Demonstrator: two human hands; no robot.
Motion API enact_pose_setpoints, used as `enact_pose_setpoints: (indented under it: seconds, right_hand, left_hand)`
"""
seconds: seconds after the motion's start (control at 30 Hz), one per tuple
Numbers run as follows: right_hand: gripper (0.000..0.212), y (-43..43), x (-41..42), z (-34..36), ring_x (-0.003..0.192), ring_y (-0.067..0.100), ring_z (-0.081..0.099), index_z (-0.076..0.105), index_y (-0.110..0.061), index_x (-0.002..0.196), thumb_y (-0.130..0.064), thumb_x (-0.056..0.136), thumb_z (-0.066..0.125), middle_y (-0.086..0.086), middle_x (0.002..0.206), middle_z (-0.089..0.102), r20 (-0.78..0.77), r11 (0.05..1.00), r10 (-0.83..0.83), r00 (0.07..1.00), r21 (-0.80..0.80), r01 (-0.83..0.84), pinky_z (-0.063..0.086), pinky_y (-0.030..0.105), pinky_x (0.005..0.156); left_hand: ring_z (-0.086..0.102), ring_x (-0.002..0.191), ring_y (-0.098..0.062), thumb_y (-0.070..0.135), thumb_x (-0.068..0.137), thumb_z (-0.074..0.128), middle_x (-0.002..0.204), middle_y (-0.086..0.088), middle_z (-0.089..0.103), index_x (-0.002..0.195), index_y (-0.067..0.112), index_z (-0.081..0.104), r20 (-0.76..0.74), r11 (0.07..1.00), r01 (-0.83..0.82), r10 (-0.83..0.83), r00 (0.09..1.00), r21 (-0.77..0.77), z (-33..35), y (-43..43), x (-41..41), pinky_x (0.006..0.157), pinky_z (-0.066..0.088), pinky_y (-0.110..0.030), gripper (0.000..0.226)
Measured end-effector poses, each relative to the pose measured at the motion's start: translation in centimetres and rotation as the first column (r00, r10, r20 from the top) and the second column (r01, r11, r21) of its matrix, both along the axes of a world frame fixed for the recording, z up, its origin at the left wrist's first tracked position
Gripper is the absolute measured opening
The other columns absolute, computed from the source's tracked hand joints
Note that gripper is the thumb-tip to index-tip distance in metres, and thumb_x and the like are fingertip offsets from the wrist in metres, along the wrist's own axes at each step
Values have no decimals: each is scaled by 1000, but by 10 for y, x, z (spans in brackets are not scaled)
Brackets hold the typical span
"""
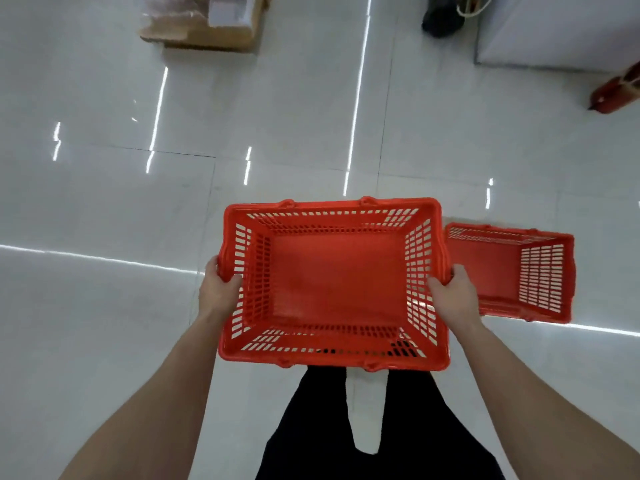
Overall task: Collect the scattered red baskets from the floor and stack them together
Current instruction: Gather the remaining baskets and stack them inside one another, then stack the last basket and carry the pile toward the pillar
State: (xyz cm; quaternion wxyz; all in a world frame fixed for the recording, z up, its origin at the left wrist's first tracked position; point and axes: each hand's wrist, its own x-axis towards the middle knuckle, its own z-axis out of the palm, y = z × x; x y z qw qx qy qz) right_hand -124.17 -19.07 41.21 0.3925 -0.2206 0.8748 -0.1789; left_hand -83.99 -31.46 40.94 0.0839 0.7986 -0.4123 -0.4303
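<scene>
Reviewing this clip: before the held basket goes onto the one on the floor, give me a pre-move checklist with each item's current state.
1. Left hand grips the rim of the held basket: ok.
2. Right hand grips the opposite rim: ok.
3. Held basket empty and opening upward: ok.
4. Floor basket upright and ready to nest: not ok, it appears tipped on its side, opening towards the held basket.
5. Held basket lined up over the floor basket: not ok, it sits to its left.
6. Floor basket empty: ok.
</scene>
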Motion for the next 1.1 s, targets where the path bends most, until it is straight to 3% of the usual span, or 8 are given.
enact_pose_setpoints:
  seconds: [0.1, 0.27, 0.4, 0.5, 0.6, 0.83, 1.0, 1.1]
  right_hand:
    - [16, -3, 17, -8, 79, 24, 62, 55, -15, 101, -27, 92, 61, 2, 91, 65, -57, 1000, -11, 998, -14, 10, 51, 39, 73]
    - [12, 13, 45, -21, 76, 23, 62, 59, -14, 99, -23, 90, 60, 0, 86, 66, -4, 1000, -29, 1000, 13, 29, 47, 34, 68]
    - [13, 23, 47, -42, 79, 20, 66, 60, -17, 103, -20, 90, 58, -1, 88, 68, 88, 998, -52, 995, 39, 49, 44, 28, 60]
    - [39, 26, 34, -57, 91, 22, 67, 55, -15, 128, -24, 91, 61, 2, 107, 71, 157, 996, -31, 987, 93, 17, 47, 34, 77]
    - [63, 27, 17, -56, 115, 30, 60, 42, -9, 147, -28, 91, 66, 10, 130, 63, 139, 986, 26, 990, 156, -48, 41, 35, 91]
    - [58, 54, -47, 12, 108, 26, 63, 57, -10, 132, -34, 83, 76, 8, 121, 67, 32, 997, -4, 999, 83, 1, 41, 30, 84]
    - [62, 112, -135, 52, 108, 26, 62, 53, -14, 134, -40, 82, 73, 7, 122, 63, -64, 989, 64, 996, 137, -55, 51, 47, 96]
    - [58, 160, -206, 49, 109, 27, 62, 56, -15, 130, -41, 80, 71, 7, 121, 63, -72, 984, 59, 996, 171, -46, 51, 47, 95]
  left_hand:
    - [71, 87, -16, 39, 89, 65, 116, 4, 68, 143, 35, 38, 11, 1000, 3, -3, 1000, 9, -17, -5, 10, 79, 59, -46, 61]
    - [71, 95, -21, 44, 91, 57, 124, 2, 66, 143, 38, 36, 86, 996, -21, 28, 996, -82, -23, -7, 24, 83, 59, -50, 56]
    - [70, 77, -9, 43, 93, 62, 123, 2, 67, 147, 34, 36, 66, 998, 54, -52, 996, -18, -32, -12, 32, 56, 56, -26, 61]
    - [67, 103, -23, 40, 93, 63, 140, -6, 57, 155, 24, 28, 57, 986, 143, -148, 987, 81, -40, -14, 27, 84, 53, -43, 73]
    - [47, 134, -31, 39, 92, 64, 156, -9, 39, 158, 18, 21, 103, 975, 197, -207, 973, 106, -36, -8, 11, 106, 38, -46, 82]
    - [48, 134, -26, 44, 88, 67, 149, -8, 49, 151, 13, 40, -38, 888, 450, -449, 893, 93, 13, 37, -110, 110, 34, -37, 75]
    - [50, 132, -24, 44, 87, 69, 146, -8, 52, 149, 12, 43, -51, 758, 652, -650, 758, 31, 47, 70, -238, 111, 36, -35, 75]
    - [50, 132, -24, 42, 87, 69, 145, -8, 53, 148, 12, 44, -43, 683, 731, -730, 682, -8, 52, 90, -318, 111, 37, -37, 72]
